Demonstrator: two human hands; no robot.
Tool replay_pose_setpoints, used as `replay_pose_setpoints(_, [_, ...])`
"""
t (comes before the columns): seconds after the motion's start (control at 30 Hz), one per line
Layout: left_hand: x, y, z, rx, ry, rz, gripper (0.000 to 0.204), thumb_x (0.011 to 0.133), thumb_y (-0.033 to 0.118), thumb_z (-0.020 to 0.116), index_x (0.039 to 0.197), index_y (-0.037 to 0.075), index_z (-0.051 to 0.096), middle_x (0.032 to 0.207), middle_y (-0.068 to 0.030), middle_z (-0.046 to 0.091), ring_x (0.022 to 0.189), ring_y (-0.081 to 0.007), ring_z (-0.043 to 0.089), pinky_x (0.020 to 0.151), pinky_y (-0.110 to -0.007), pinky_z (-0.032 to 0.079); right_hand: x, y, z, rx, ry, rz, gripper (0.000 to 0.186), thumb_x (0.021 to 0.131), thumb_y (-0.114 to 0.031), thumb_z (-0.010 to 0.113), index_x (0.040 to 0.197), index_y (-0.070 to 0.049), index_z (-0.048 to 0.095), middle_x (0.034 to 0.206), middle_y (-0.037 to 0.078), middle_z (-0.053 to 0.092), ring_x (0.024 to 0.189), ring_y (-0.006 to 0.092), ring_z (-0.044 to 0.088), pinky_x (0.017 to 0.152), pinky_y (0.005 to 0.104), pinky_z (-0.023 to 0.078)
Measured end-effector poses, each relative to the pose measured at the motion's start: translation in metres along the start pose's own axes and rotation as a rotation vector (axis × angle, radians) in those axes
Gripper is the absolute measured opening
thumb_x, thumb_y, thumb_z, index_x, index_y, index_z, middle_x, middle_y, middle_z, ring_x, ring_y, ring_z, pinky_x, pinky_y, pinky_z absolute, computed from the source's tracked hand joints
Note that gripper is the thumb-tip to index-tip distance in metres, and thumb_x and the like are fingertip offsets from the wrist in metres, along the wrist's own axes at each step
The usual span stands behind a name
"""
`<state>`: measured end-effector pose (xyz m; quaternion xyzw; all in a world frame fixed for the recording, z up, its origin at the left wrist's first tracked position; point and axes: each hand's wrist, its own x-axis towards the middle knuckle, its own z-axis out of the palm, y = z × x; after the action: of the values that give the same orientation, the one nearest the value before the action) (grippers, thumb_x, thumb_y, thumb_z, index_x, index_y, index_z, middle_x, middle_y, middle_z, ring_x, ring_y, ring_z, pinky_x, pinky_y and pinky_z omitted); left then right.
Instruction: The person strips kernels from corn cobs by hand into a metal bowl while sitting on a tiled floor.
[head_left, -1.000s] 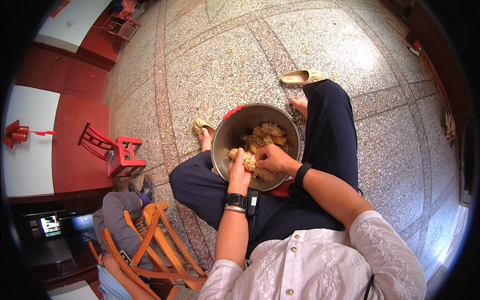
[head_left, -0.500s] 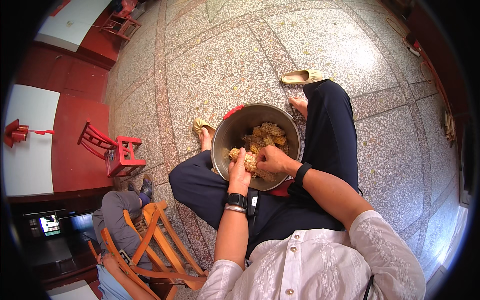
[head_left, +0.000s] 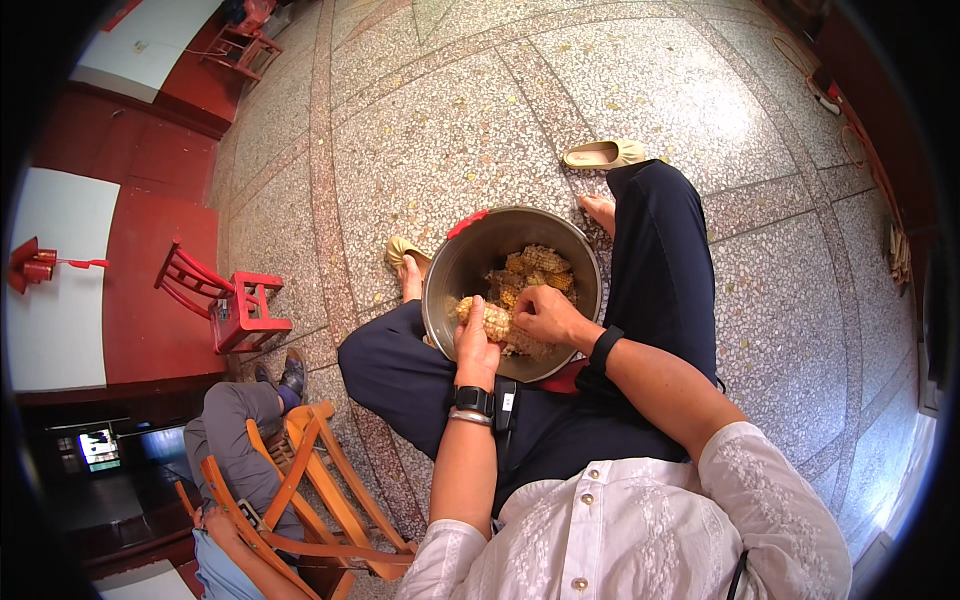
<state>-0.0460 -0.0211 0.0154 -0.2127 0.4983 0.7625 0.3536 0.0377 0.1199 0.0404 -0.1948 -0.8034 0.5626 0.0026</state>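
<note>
My left hand [head_left: 476, 343] is closed round a pale yellow corn cob [head_left: 490, 321] over the near side of a deep metal pot [head_left: 443, 275] between my legs. My right hand [head_left: 545, 316] has its curled fingers pressed on the cob's kernels; its fingertips are partly hidden. Inside the pot, beneath and beyond my hands, lie several more cobs [head_left: 543, 262], some looking partly stripped. A red piece [head_left: 468, 222] is on the pot's far-left rim.
Yellow flat shoes [head_left: 603, 153] lie by my bare feet. A red chair [head_left: 245, 315] stands by the left wall. At lower left another person [head_left: 233, 425] sits beside a wooden chair [head_left: 305, 480]. Cords [head_left: 820, 95] run along the right wall.
My right hand's fingers have shifted a little up and left on the cob. My left hand still grips it in much the same place.
</note>
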Motion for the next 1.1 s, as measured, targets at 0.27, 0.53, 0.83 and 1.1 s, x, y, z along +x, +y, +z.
replay_pose_setpoints(0.27, [0.004, -0.001, -0.003, -0.056, 0.057, 0.023, 0.032, 0.085, 0.027, 0.068, 0.106, 0.008, 0.052, 0.092, -0.0054, 0.058, 0.079, -0.0216, 0.06, 0.064, -0.041, 0.053, 0.001, 0.001, -0.004, 0.111, 0.193, 0.079, 0.014, 0.071, -0.01, 0.061, 0.08, 0.002, 0.061, 0.067, 0.01, 0.06, 0.062, 0.017, 0.058, 0.058, 0.0317, 0.046])
replay_pose_setpoints(0.53, [0.01, -0.002, -0.009, -0.082, 0.028, -0.021, 0.031, 0.086, 0.026, 0.065, 0.109, 0.008, 0.052, 0.094, -0.0062, 0.058, 0.084, -0.0227, 0.06, 0.068, -0.043, 0.053, 0.003, 0.01, 0.002, 0.146, 0.117, 0.039, 0.014, 0.076, -0.011, 0.063, 0.084, 0.001, 0.063, 0.066, 0.006, 0.059, 0.06, 0.0124, 0.054, 0.055, 0.0294, 0.044])
replay_pose_setpoints(0.83, [0.02, -0.005, -0.022, 0.012, -0.02, -0.083, 0.038, 0.09, 0.039, 0.055, 0.116, 0.012, 0.049, 0.108, -0.0068, 0.057, 0.1, -0.0246, 0.057, 0.081, -0.045, 0.048, -0.001, 0.0, -0.001, 0.087, -0.124, 0.032, 0.024, 0.073, -0.023, 0.074, 0.079, -0.002, 0.066, 0.065, 0.006, 0.06, 0.061, 0.0132, 0.055, 0.056, 0.0304, 0.045])
replay_pose_setpoints(1.1, [0.017, -0.004, -0.017, -0.03, -0.084, -0.128, 0.04, 0.089, 0.036, 0.058, 0.118, 0.011, 0.047, 0.109, -0.0069, 0.056, 0.1, -0.0247, 0.056, 0.079, -0.042, 0.049, -0.003, -0.004, -0.005, 0.047, -0.132, 0.045, 0.024, 0.069, -0.022, 0.076, 0.079, -0.003, 0.066, 0.065, 0.008, 0.062, 0.06, 0.0156, 0.058, 0.057, 0.0316, 0.045])
